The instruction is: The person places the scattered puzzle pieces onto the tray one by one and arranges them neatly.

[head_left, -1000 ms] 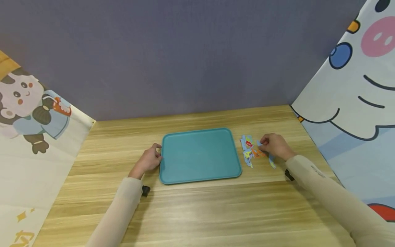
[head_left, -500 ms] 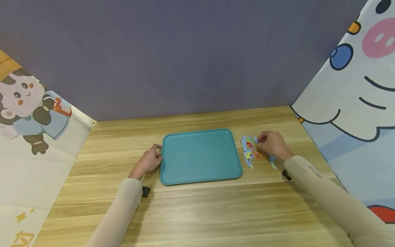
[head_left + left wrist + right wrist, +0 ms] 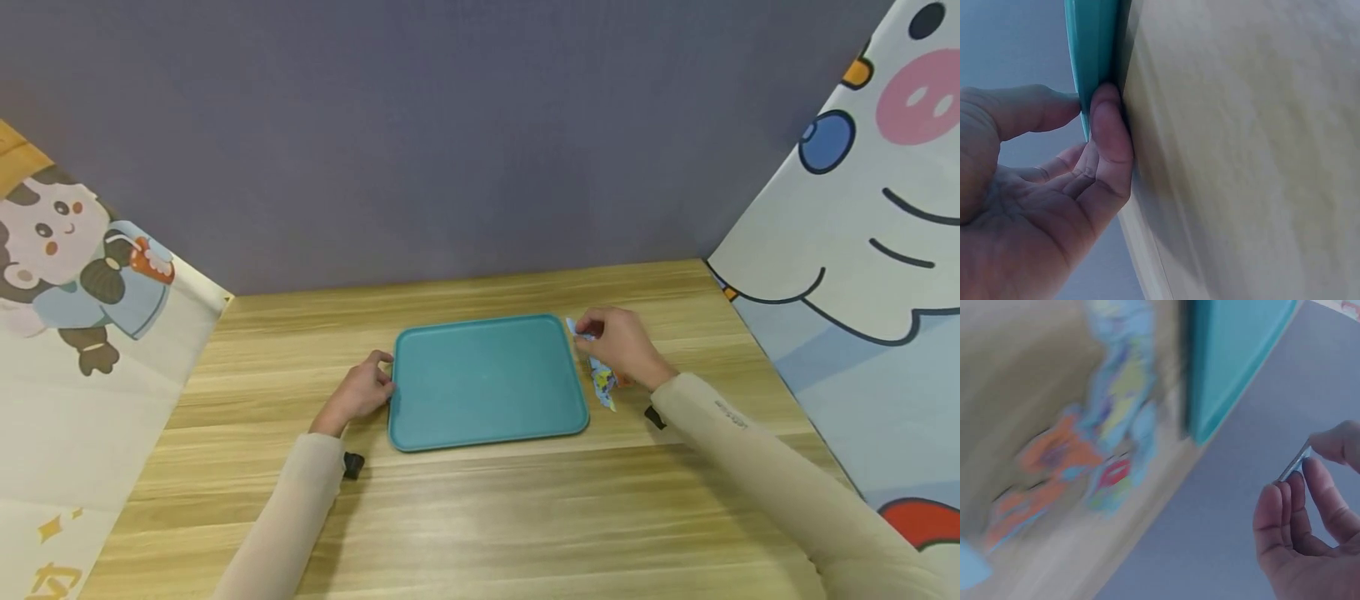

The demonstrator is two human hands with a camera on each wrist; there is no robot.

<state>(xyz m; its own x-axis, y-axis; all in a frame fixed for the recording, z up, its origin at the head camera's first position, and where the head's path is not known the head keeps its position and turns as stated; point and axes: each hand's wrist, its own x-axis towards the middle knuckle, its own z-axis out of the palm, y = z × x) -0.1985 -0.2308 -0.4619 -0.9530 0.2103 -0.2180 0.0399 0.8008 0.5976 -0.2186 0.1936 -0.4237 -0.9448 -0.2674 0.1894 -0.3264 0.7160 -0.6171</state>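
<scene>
A teal rectangular tray point(image 3: 486, 382) lies on the wooden table, its left rim pinched by my left hand point(image 3: 354, 393). In the left wrist view the thumb presses the inner side of the rim point(image 3: 1092, 50) and a finger curls behind it. My right hand point(image 3: 618, 343) is raised near the tray's upper right corner. Between thumb and fingers it pinches a thin light-blue puzzle piece point(image 3: 1296, 464), seen nearly edge-on in the right wrist view. Below that hand lie several colourful puzzle pieces point(image 3: 603, 383), partly hidden by it. Orange pieces point(image 3: 1060, 453) among them look blurred.
The wooden table point(image 3: 480, 517) ends at a grey-blue panel point(image 3: 480, 150) behind the tray. Cartoon-printed sheets stand at the left point(image 3: 90, 267) and right point(image 3: 862, 275). A light-blue piece point(image 3: 969, 565) shows at the lower left of the right wrist view.
My right hand has moved left from the far side of the puzzle pieces toward the tray's right edge, carrying a light-blue piece. The left hand and tray have stayed put.
</scene>
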